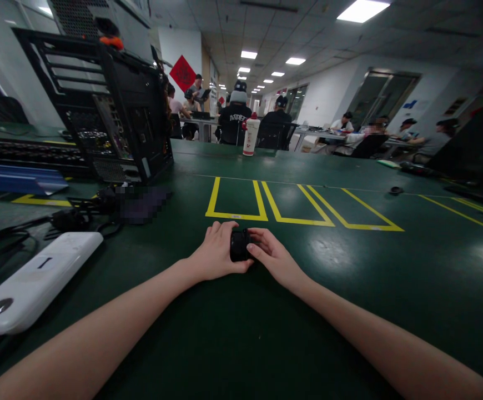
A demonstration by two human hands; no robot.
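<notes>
A small, dark, rounded black object [239, 246] is held between my two hands, low over the green table; its exact kind does not show. Fingers and thumb of my left hand [215, 251] wrap around its left side. From the right, my right hand [273, 256] has its thumb and fingertips pressed to the object's edge. Part of the object is hidden behind the fingers. Just beyond the hands, yellow tape outlines [236, 216] mark boxes on the tabletop.
At the left stand an open black computer case [129, 111], tangled black cables and a white elongated device [41, 278]. A white cup [250, 136] is at the table's far edge. A small black item [396, 190] lies to the right. Several people sit at tables beyond.
</notes>
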